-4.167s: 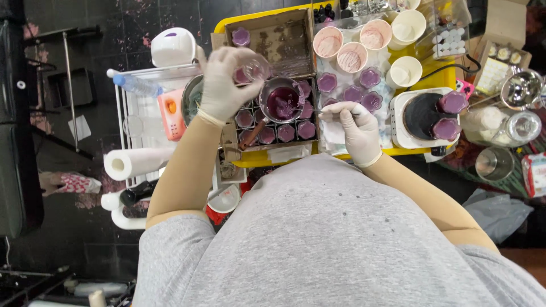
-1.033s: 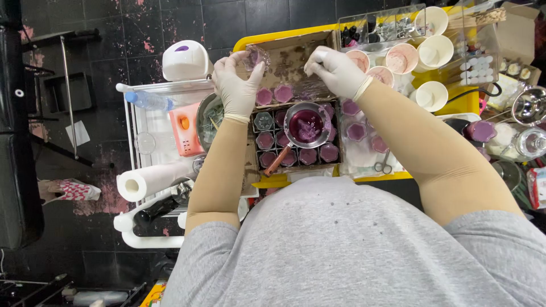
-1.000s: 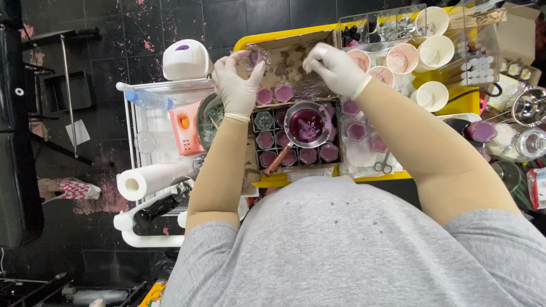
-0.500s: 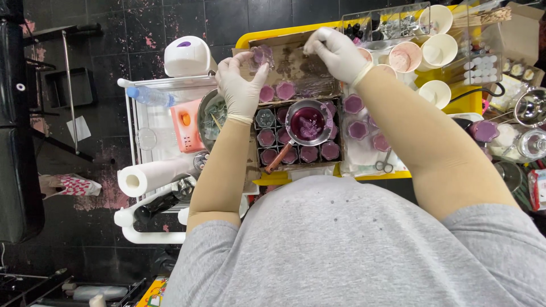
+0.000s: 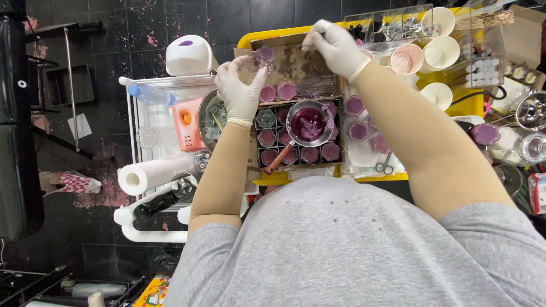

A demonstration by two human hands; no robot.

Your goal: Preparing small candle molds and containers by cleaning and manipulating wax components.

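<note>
My gloved left hand holds a small clear glass jar with purple wax in it, raised over an open brown cardboard tray. My gloved right hand hovers just right of the jar, its fingertips pinched on something thin that is too small to make out. Below both hands a small metal pot of purple wax with a wooden handle rests on a divided cardboard box of purple-filled jars.
The yellow table also carries paper cups, loose purple jars, scissors and a clear organiser box. On the left, a white cart bears a paper towel roll, a water bottle and an orange device.
Both hands have drifted up toward the far side of the table. The left hand still holds the jar, and the right hand has stayed pinched beside it.
</note>
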